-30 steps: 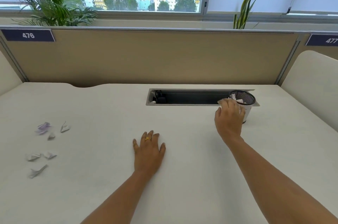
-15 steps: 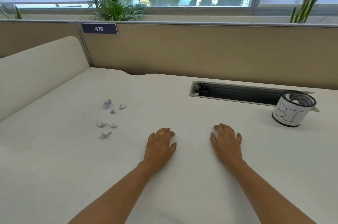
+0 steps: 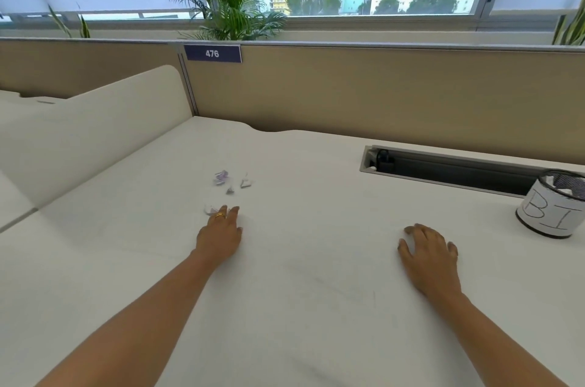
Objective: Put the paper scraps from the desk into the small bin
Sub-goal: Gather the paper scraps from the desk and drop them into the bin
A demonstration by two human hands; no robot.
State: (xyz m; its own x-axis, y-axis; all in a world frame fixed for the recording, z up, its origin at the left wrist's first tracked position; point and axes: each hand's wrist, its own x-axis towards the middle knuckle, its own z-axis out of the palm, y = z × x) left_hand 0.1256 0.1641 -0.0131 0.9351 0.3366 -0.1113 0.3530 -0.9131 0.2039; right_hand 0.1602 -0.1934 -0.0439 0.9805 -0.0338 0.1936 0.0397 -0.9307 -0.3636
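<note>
On the left of the white counter [image 3: 300, 307] lies a loose cluster of paper scraps [image 3: 230, 181]. Three show clearly: a purple-tinted crumpled piece [image 3: 220, 177], a small grey-white bit [image 3: 230, 190] just in front of it, and a white folded piece [image 3: 245, 183] to its right. A fourth pale scrap [image 3: 209, 210] peeks out at the fingertips of the left hand [image 3: 219, 235]; whether more lie hidden under those fingers cannot be told.

The left hand lies palm down at the near edge of the cluster, its fingers stretched forward and touching that fourth scrap. A gold ring [image 3: 220, 215] sits on one finger. Its grip is loose and flat, closed around nothing that can be seen.

One right hand [image 3: 428, 252] rests palm down on the bare counter, well apart from the scraps, fingers spread and empty.

Behind the hands a single recessed cable slot [image 3: 449, 170] runs along the back of the counter. At the far right stands one small bin [image 3: 551, 204], a black mesh cup wrapped in white paper lettered "BI", partly cut off by the frame edge; white paper shows inside it.

A tan partition [image 3: 364, 95] carries one blue tag reading "476" [image 3: 212, 53]. A palm plant [image 3: 221, 0] stands behind it at the window.
</note>
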